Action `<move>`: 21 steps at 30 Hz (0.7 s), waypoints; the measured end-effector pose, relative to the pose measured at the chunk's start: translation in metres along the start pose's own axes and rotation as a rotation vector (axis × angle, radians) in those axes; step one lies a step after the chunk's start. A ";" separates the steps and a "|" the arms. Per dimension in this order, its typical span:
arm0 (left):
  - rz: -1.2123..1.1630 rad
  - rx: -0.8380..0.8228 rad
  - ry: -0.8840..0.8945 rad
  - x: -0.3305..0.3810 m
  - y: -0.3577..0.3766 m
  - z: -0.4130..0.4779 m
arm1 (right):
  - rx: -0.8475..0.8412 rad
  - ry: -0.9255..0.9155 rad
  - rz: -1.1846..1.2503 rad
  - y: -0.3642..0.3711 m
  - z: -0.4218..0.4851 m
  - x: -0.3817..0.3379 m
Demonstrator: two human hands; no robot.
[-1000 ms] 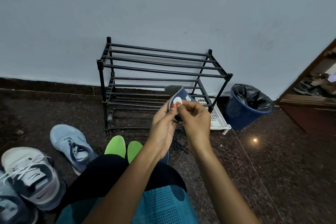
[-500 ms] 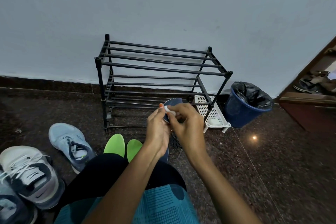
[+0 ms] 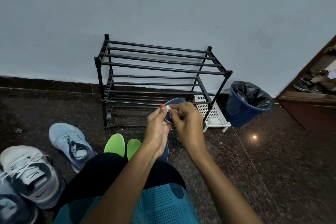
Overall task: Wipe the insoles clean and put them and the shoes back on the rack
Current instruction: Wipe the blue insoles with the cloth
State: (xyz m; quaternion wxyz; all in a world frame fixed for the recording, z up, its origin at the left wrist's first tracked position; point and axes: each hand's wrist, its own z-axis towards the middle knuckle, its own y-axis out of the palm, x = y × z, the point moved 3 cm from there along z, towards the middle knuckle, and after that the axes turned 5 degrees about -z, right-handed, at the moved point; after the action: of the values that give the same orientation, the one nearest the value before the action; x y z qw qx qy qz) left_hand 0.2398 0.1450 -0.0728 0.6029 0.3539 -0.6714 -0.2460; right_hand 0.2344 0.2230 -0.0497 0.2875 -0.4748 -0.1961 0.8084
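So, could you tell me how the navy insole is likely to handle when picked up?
Probably light: the left hand holds the navy insole up. Likely flexible, since it looks thin; its top end may bend when the right hand rubs it with the white wipe.

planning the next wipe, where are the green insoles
Head view, lower centre: the green insoles lie side by side on the floor before the rack, between the light blue shoe and the left hand.
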 end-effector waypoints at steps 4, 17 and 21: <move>0.020 -0.027 -0.014 -0.002 0.001 -0.001 | 0.069 0.081 0.049 -0.005 0.016 0.007; -0.004 -0.036 -0.023 0.000 0.000 0.001 | 0.044 0.028 0.094 0.001 0.012 -0.005; -0.018 -0.027 -0.011 0.001 0.000 0.002 | 0.059 0.071 0.111 0.003 0.016 -0.002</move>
State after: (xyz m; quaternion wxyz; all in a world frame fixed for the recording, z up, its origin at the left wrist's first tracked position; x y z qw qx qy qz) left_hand 0.2375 0.1444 -0.0726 0.6017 0.3504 -0.6680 -0.2626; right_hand 0.2197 0.2184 -0.0426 0.2630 -0.5044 -0.1352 0.8112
